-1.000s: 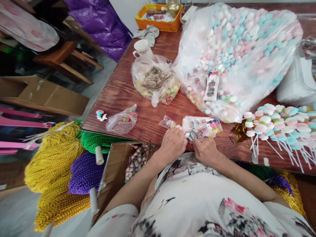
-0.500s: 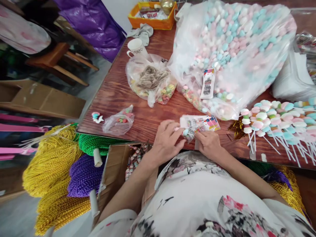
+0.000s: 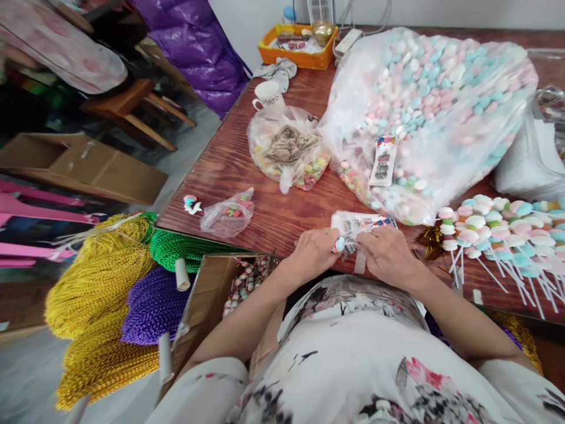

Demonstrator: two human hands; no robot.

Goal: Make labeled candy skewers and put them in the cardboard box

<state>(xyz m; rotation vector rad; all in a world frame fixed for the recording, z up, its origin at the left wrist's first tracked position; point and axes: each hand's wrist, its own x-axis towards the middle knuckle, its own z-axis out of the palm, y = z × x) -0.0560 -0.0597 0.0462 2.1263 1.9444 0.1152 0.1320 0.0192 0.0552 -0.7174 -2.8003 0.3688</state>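
Observation:
At the table's front edge, my left hand [image 3: 313,253] has its fingers closed round a marshmallow skewer, of which a blue and white marshmallow end [image 3: 338,245] shows. Close beside it, my right hand [image 3: 391,254] pinches a small clear printed packet [image 3: 350,242]; its fingers hide much of that grip. The marshmallow end lies against the packet, and I cannot tell how far inside it is. Beneath both hands and just beyond them is a stack of printed packets [image 3: 339,219]. To the right, a pile of marshmallow skewers [image 3: 507,229] on white sticks covers the table edge.
A large clear bag of marshmallows [image 3: 424,100] fills the back right. Left of it are a bag of gummies [image 3: 269,165], a white mug [image 3: 268,94] and an orange tray [image 3: 295,60]. A small bag [image 3: 220,218] lies front left. Below the edge stands an open cardboard box [image 3: 207,294].
My left fingers, spread before, are now closed round the marshmallow skewer. My right hand has shifted slightly right with the packet. The view has tilted up a little.

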